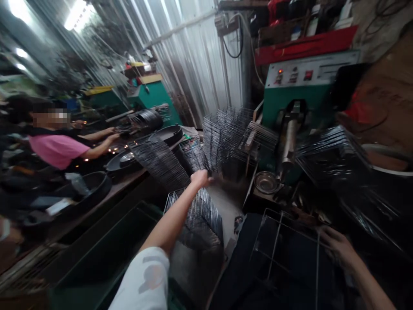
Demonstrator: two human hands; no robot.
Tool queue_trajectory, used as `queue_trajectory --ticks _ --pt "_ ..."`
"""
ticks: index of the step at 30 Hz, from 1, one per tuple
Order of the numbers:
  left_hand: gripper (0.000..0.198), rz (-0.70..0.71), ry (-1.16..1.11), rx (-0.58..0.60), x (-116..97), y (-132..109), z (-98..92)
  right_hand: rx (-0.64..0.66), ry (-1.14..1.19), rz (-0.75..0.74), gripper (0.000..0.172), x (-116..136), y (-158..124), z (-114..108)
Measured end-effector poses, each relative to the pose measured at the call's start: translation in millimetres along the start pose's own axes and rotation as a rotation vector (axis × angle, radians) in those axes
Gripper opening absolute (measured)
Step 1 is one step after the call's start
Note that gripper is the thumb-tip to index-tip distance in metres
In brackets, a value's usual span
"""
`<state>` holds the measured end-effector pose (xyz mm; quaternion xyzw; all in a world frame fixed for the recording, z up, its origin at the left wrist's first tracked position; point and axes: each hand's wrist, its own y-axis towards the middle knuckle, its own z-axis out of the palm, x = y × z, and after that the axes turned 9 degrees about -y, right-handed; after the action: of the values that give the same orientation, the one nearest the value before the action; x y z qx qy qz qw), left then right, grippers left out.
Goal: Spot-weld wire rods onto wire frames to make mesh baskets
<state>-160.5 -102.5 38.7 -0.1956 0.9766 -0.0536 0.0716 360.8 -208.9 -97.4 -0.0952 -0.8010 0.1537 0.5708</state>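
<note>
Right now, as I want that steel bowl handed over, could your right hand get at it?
Probably, but not freely: the right hand grips the wire frame on the lap, and the steel bowl sits beyond it, uncovered, beside the green machine.

Single view, head-worn cam, looked forward and down along own arms. Wide lens, edges smeared. Own left hand [200, 177] mid-frame on outstretched arm, at wire racks [222, 137]; right hand [335, 245] low right, close. Beyond, green machine [290, 99] faced cam; co-worker [58, 148] at far left edge.
</note>
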Motion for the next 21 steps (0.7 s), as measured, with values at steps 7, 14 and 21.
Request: queue_trajectory --ticks 7,14,21 --pt "0.045 0.276 -0.143 -0.301 -156 67 -30.6 0.139 -0.381 -0.233 0.039 22 59 5" --pt "0.036 0.338 -0.15 -0.35 -187 95 -50.4 -0.589 -0.794 -0.357 0.034 72 69 -95" --pt "0.037 0.519 -0.055 -0.532 -173 54 -58.3 -0.781 -1.26 -0.096 0.031 166 108 -160"
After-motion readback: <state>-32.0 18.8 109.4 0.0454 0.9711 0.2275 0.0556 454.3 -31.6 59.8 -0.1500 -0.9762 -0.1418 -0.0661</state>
